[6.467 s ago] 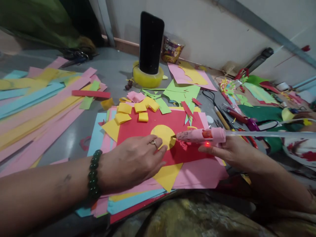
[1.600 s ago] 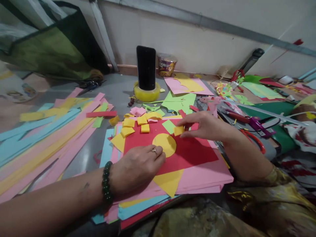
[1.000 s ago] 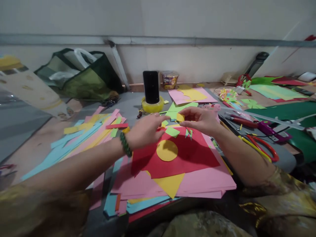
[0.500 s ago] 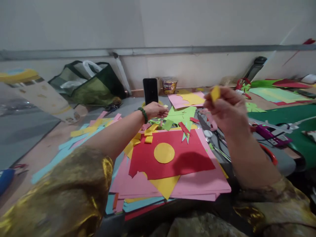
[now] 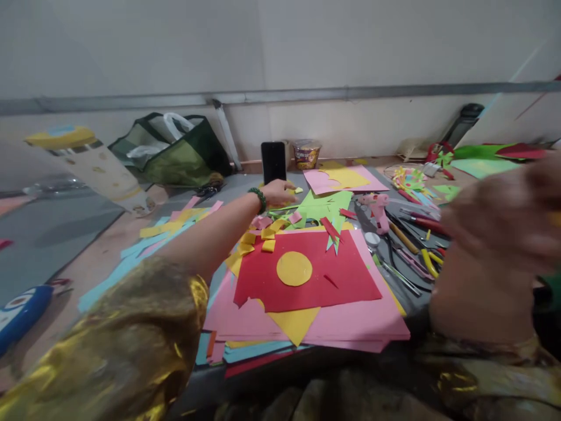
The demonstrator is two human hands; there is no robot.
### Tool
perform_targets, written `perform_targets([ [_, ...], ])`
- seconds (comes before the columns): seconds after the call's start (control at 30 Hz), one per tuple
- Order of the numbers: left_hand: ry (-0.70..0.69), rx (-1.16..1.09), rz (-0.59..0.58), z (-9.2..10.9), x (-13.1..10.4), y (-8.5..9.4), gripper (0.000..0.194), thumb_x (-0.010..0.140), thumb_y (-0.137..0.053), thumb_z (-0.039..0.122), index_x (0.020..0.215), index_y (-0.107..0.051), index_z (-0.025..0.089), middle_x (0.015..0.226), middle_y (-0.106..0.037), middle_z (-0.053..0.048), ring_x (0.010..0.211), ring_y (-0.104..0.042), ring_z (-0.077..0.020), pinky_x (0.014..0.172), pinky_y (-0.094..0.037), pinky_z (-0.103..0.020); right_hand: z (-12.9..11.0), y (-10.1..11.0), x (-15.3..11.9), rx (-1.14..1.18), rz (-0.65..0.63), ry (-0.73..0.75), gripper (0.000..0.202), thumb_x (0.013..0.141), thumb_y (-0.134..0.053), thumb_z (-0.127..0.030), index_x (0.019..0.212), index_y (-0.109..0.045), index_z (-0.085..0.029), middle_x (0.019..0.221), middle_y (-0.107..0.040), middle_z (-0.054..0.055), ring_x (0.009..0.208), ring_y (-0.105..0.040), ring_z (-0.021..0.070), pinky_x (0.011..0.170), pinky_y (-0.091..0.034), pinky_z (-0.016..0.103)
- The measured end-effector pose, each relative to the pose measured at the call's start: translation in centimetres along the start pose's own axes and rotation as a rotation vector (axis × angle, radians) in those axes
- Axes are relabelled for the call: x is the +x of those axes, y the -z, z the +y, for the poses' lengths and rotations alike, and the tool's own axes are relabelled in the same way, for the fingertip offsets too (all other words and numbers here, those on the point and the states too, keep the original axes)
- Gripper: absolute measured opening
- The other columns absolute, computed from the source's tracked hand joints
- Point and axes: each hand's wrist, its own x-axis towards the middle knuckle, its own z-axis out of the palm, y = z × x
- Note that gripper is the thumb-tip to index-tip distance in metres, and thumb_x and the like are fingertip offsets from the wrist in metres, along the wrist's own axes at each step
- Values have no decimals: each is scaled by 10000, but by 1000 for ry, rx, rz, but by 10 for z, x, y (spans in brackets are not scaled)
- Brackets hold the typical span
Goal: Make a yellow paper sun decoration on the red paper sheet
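My left hand (image 5: pixel 279 193) reaches over the far middle of the table, its fingers just beside a small pale yellow piece (image 5: pixel 298 190); whether it grips anything is unclear. My right hand (image 5: pixel 504 216) is raised close to the camera at the right, smeared by motion, and what it holds cannot be made out. Between my arms, a yellow paper circle (image 5: pixel 294 268) lies on a red sheet (image 5: pixel 346 278), on top of pink sheets (image 5: pixel 350 327). Small folded yellow pieces (image 5: pixel 268 245) rest at the red sheet's upper left.
A black phone (image 5: pixel 274 162) stands upright by a snack cup (image 5: pixel 306 155). A pink glue gun (image 5: pixel 377 210) and several tools lie at the right. A green bag (image 5: pixel 188 155), a tilted white tumbler (image 5: pixel 103 175) and blue paper strips (image 5: pixel 109 275) are at the left.
My right hand has moved right and nearer the camera; the yellow piece it held no longer shows clearly. My left hand has turned over, with its fingers lower. The view has shifted slightly.
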Motion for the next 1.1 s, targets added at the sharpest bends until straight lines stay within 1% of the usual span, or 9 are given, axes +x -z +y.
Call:
perform_targets([
  [0.07, -131, 201, 10, 6, -8, 10, 352, 648, -793, 202, 998, -761, 182, 766, -697, -10, 788, -644, -175, 698, -484, -207, -1, -24, 11, 170, -8, -23, 325, 610, -842, -552, 851, -724, -368, 702, -677, -23, 558, -616, 154, 442, -462, 275],
  [0.13, -256, 513, 34, 7, -21, 18, 248, 676, -753, 243, 914, -782, 178, 792, -714, -37, 828, -656, -217, 716, -481, -240, 7, -48, 23, 114, -288, -202, 316, 616, -860, -467, 821, -735, -262, 761, -700, 4, 608, -625, 143, 529, -504, 272],
  [0.2, -327, 782, 92, 3, -43, 21, 225, 733, -668, 229, 912, -788, 164, 814, -721, -75, 825, -667, -255, 716, -480, -287, 22, -67, 31, 11, -515, -274, 292, 656, -833, -372, 874, -749, -198, 783, -715, 23, 648, -631, 140, 585, -513, 263],
  [0.27, -431, 918, 139, -8, -73, 16, 266, 787, -571, 200, 941, -785, 167, 915, -725, -106, 857, -669, -270, 712, -487, -316, 37, -80, 33, -161, -660, -307, 267, 698, -795, -300, 920, -755, -157, 801, -728, 35, 669, -634, 137, 615, -505, 251],
  [0.37, -618, 939, 75, -34, -119, -2, 273, 811, -528, 181, 935, -772, 174, 983, -718, -107, 901, -660, -257, 732, -510, -326, 48, -91, 29, -433, -774, -326, 251, 738, -757, -211, 980, -759, -141, 842, -749, 48, 675, -634, 132, 621, -476, 233],
  [0.47, -810, 813, -22, -60, -150, -22, 225, 821, -528, 144, 861, -748, 171, 922, -726, -84, 846, -661, -217, 753, -524, -314, 46, -95, 24, -588, -840, -341, 273, 769, -745, -233, 1030, -760, -153, 836, -754, 49, 673, -633, 138, 601, -448, 226],
  [0.6, -940, 653, -35, -83, -159, -37, 273, 841, -472, 64, 818, -723, 168, 878, -732, -61, 790, -659, -184, 721, -519, -282, 43, -96, 22, -639, -860, -354, 316, 777, -752, -278, 1064, -757, -147, 889, -757, 68, 729, -645, 156, 630, -447, 232],
  [0.87, -1016, 630, -5, -93, -156, -38, 261, 888, -474, 80, 897, -721, 164, 894, -741, -65, 757, -656, -169, 676, -518, -269, 44, -97, 16, -637, -835, -271, 285, 831, -716, -319, 1064, -758, -160, 970, -748, 86, 800, -656, 184, 690, -438, 269],
  [1.1, -1026, 665, -2, -97, -158, -40, 268, 900, -464, 86, 908, -722, 161, 899, -736, -79, 800, -668, -193, 695, -536, -300, 44, -102, 12, -761, -855, -178, 225, 824, -729, -352, 973, -783, -192, 835, -732, 56, 706, -622, 162, 591, -359, 257],
])
